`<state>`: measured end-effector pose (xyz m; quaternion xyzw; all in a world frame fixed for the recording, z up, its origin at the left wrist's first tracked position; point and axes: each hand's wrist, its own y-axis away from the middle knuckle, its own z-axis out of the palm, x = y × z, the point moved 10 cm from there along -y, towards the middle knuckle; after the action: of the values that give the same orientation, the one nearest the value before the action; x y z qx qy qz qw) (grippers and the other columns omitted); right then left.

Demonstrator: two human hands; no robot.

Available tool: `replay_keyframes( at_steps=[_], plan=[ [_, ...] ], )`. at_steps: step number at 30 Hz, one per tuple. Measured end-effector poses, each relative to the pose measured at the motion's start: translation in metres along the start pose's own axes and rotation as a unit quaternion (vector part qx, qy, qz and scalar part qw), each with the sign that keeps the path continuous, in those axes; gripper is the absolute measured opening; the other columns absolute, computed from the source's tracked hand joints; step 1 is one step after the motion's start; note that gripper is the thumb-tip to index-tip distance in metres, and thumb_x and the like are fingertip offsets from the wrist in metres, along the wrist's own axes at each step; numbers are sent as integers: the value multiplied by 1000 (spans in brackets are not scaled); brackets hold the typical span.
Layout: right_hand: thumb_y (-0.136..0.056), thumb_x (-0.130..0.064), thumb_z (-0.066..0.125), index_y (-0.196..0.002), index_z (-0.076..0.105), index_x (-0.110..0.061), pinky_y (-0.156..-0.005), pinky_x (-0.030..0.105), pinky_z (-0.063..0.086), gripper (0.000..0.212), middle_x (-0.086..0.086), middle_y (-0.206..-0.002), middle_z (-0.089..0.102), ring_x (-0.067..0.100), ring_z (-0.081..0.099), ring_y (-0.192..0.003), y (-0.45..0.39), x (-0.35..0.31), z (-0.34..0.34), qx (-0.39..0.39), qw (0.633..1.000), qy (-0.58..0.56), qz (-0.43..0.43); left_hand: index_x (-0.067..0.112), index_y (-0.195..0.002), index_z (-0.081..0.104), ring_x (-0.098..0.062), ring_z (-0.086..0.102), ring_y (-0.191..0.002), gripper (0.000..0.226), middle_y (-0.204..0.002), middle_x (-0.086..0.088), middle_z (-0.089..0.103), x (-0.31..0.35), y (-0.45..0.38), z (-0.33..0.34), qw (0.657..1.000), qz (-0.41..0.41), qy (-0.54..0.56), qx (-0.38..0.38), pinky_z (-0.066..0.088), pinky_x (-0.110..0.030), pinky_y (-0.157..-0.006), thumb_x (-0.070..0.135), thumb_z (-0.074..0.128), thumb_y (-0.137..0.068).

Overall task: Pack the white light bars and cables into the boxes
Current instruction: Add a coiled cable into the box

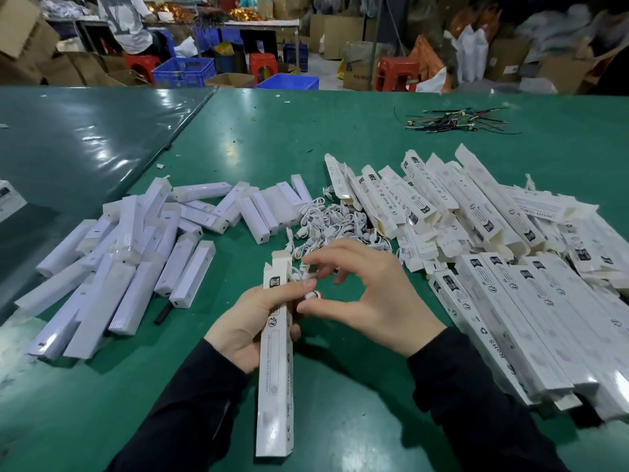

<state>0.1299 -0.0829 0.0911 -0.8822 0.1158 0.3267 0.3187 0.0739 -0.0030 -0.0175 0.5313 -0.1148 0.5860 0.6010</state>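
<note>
My left hand (252, 318) grips a long white printed box (275, 379), held lengthwise with its open flap end pointing away from me. My right hand (367, 301) pinches a coiled white cable (311, 277) at the box's open end, thumb and fingers around it. A heap of white light bars (129, 260) lies on the left of the green table. Loose white cables (333, 223) are piled in the middle, just beyond my hands. Empty open boxes (425, 206) spread at the right, and closed boxes (531, 318) are stacked nearer on the right.
A bundle of dark coloured wires (459, 122) lies at the far right of the green table (340, 386). Beyond the table's far edge stand blue crates (185, 71), red stools (396, 76), cardboard cartons and a seated person (127, 23).
</note>
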Motion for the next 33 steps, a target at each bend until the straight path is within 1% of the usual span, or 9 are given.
replay_keyframes(
  at_steps=[2,5,8,16,19,21,23,26,33],
  plan=[
    [-71,-19,88,-108,69,-10,-72,24,51,42,-4,-102,63,6,61,-87,0,0,-1,-3,1000,-6,5,8,-79,70,-9,53,-40,33,-63,-4,66,0,0,0,1000,-1,-5,-8,43,-16,-36,19,79,-49],
    [-69,-22,88,-116,63,-15,-79,27,52,54,-7,-122,59,6,59,-102,2,7,9,-61,997,-11,38,11,-66,75,-14,60,-47,17,-67,-9,68,-1,3,8,999,-7,-24,-42,45,-18,-38,16,79,-51],
    [-68,-20,88,-122,63,-14,-84,28,52,60,-5,-119,65,9,62,-104,4,11,18,-93,994,-22,58,10,-66,76,-15,61,-42,15,-66,-12,69,-2,2,7,998,-1,-54,-38,45,-17,-35,14,78,-51],
    [-64,-14,91,-106,74,-16,-81,26,57,45,-2,-97,74,13,69,-87,2,25,-14,33,987,-120,103,12,-70,79,-15,70,-57,27,-74,-9,73,8,5,6,994,31,-91,-46,45,-17,-37,33,78,-52],
    [-61,-20,90,-92,78,-22,-70,19,55,33,-4,-86,76,9,70,-75,5,42,-32,126,954,-218,164,7,-87,72,-16,70,-59,50,-76,-11,73,12,6,4,992,45,-112,-40,47,-20,-38,36,80,-48],
    [-60,-27,87,-83,80,-21,-65,20,55,25,0,-78,76,11,70,-67,8,49,-39,175,923,-289,184,2,-95,65,-19,69,-57,55,-75,-14,72,7,9,13,987,33,-137,-76,50,-24,-39,30,86,-53],
    [-62,-26,84,-78,80,-20,-61,20,55,18,2,-74,75,11,69,-62,9,50,-38,187,902,-336,194,-1,-100,60,-22,68,-55,53,-74,-16,71,-1,14,26,979,17,-162,-122,52,-25,-40,23,90,-63],
    [-64,-23,83,-75,80,-20,-59,21,55,12,3,-71,75,11,68,-60,9,47,-24,160,901,-343,210,-1,-100,58,-24,67,-52,40,-74,-18,71,-10,17,34,972,0,-176,-157,52,-26,-40,20,76,-72],
    [-70,-5,84,-72,78,-14,-61,17,52,11,4,-71,75,10,68,-63,10,45,-17,171,909,-318,207,2,-93,62,-25,63,-47,31,-75,-22,70,-8,15,33,972,13,-179,-151,52,-27,-39,19,76,-72]
  ],
)
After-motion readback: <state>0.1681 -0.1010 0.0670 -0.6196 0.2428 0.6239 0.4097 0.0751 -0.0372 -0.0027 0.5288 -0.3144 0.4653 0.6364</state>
